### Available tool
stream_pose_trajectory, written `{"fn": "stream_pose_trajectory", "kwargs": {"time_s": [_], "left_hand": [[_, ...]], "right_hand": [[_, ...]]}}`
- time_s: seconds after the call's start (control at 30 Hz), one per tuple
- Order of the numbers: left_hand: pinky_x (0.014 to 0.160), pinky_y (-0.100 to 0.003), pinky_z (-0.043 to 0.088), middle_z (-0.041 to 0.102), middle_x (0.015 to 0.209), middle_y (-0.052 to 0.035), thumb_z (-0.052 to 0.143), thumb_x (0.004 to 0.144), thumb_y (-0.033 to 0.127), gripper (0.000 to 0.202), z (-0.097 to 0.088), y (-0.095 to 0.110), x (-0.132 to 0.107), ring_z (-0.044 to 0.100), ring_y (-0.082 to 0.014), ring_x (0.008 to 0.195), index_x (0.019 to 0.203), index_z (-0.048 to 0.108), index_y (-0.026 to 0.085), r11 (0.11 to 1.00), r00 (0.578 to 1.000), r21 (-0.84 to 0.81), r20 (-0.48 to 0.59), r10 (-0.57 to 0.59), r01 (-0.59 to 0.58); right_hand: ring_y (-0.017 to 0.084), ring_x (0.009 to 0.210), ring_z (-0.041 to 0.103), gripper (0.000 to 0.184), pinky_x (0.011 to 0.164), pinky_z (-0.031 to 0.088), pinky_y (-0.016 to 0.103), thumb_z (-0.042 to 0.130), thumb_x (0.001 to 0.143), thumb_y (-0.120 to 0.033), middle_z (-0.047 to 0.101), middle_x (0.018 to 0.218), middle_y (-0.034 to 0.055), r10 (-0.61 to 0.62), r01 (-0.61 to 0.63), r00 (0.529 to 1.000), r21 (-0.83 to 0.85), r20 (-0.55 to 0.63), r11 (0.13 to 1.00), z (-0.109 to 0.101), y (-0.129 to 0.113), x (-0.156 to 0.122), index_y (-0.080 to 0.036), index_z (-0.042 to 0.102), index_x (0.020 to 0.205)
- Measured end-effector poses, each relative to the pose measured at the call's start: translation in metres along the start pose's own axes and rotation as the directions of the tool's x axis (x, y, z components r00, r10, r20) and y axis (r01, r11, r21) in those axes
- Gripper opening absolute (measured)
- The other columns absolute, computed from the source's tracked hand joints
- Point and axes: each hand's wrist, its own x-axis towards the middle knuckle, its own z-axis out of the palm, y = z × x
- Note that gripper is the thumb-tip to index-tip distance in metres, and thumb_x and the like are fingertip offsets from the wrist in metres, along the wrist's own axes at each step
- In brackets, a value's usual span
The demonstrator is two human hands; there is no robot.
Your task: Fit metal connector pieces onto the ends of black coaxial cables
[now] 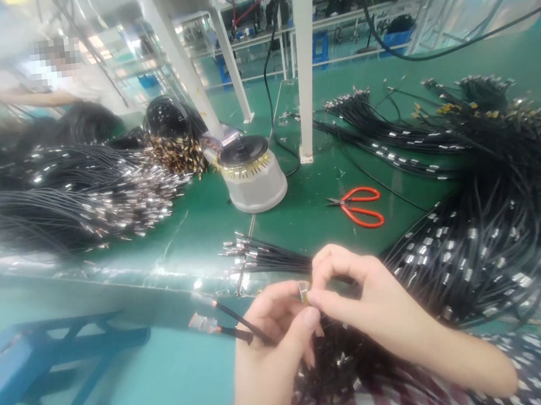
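Left hand (275,340), two black cables (237,319) running out of it toward ten o'clock, and right hand (364,286) both pinch a small silver-and-yellow piece (304,291) by the tabletop's (206,235) near edge, red-handled scissors (345,205) at one o'clock from it.

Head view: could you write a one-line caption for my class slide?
Both hands meet at a small piece, with black cables and red-handled scissors on the green worktop beyond.
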Motion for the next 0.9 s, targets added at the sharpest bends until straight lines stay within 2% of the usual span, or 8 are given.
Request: {"fn": "stream_pose_trajectory", "kwargs": {"time_s": [0.1,0.2,0.3,0.43,0.57,0.77,0.83,0.9], "left_hand": [[0.038,-0.018,0.038,0.063,0.057,0.0011,0.073,0.077,0.032,0.020,0.004,0.002,0.000,0.048,-0.0082,0.041,0.089,0.069,0.016,0.999,0.999,-0.042,-0.037,-0.008,0.006],[0.041,-0.018,0.040,0.063,0.056,0.0004,0.072,0.079,0.034,0.022,0.004,0.004,-0.001,0.050,-0.0086,0.043,0.087,0.069,0.015,0.995,0.999,-0.090,-0.028,-0.034,0.031],[0.045,-0.018,0.041,0.063,0.058,0.0014,0.075,0.076,0.033,0.022,0.001,0.005,-0.001,0.051,-0.0089,0.047,0.089,0.066,0.017,0.989,0.996,-0.122,0.038,-0.076,0.080],[0.044,-0.017,0.036,0.061,0.058,0.0025,0.082,0.067,0.024,0.023,-0.005,0.004,0.001,0.047,-0.0073,0.047,0.071,0.061,0.016,0.988,0.985,-0.075,0.117,-0.128,0.137],[0.046,-0.018,0.036,0.063,0.055,0.0001,0.080,0.068,0.024,0.022,-0.004,0.006,0.003,0.048,-0.0078,0.046,0.064,0.061,0.015,0.986,0.986,-0.085,0.087,-0.139,0.147],[0.047,-0.019,0.036,0.066,0.056,-0.0027,0.079,0.068,0.027,0.022,0.001,0.005,0.000,0.048,-0.0092,0.048,0.064,0.062,0.014,0.978,0.988,-0.149,0.067,-0.140,0.149],[0.048,-0.019,0.036,0.065,0.057,-0.0025,0.078,0.071,0.028,0.022,0.001,0.004,0.000,0.047,-0.0091,0.049,0.063,0.062,0.014,0.978,0.988,-0.154,0.080,-0.132,0.144],[0.047,-0.019,0.035,0.064,0.056,-0.0018,0.077,0.073,0.029,0.023,0.000,0.003,0.000,0.046,-0.0088,0.048,0.062,0.062,0.014,0.979,0.987,-0.149,0.101,-0.128,0.142]], "right_hand": [[0.015,0.077,0.055,0.018,0.074,0.040,0.029,0.063,0.079,-0.020,0.056,0.079,-0.0011,-0.012,0.012,1.000,0.023,0.007,1.000,0.001,0.001,-0.001,-0.019,0.056,0.063],[0.016,0.079,0.055,0.017,0.076,0.040,0.030,0.064,0.080,-0.022,0.056,0.079,-0.0005,-0.003,0.002,1.000,0.039,0.020,0.999,0.002,0.001,0.000,-0.020,0.057,0.064],[0.017,0.080,0.056,0.017,0.077,0.040,0.031,0.065,0.080,-0.021,0.056,0.080,0.0000,0.000,-0.001,1.000,0.041,0.029,0.999,0.002,0.001,0.000,-0.019,0.057,0.064],[0.017,0.081,0.056,0.016,0.078,0.040,0.031,0.067,0.079,-0.020,0.056,0.081,0.0000,-0.007,0.004,0.999,0.059,0.038,0.998,0.000,0.002,0.001,-0.019,0.059,0.065],[0.016,0.082,0.057,0.013,0.080,0.041,0.032,0.066,0.081,-0.020,0.056,0.084,0.0006,-0.016,0.009,0.996,0.084,0.083,0.996,-0.003,0.004,0.002,-0.019,0.063,0.068],[0.015,0.078,0.058,0.020,0.079,0.043,0.032,0.067,0.082,-0.020,0.058,0.081,0.0006,-0.006,0.006,1.000,0.028,0.030,1.000,-0.002,0.003,0.003,-0.018,0.064,0.062],[0.016,0.078,0.058,0.021,0.080,0.043,0.033,0.068,0.081,-0.023,0.058,0.079,0.0010,0.014,-0.017,0.998,0.052,0.058,0.999,-0.002,0.004,0.005,-0.017,0.065,0.061],[0.016,0.075,0.058,0.022,0.078,0.044,0.033,0.070,0.080,-0.028,0.058,0.078,0.0011,0.047,-0.066,0.991,0.152,0.128,0.986,-0.001,0.008,0.008,-0.017,0.064,0.061]]}}
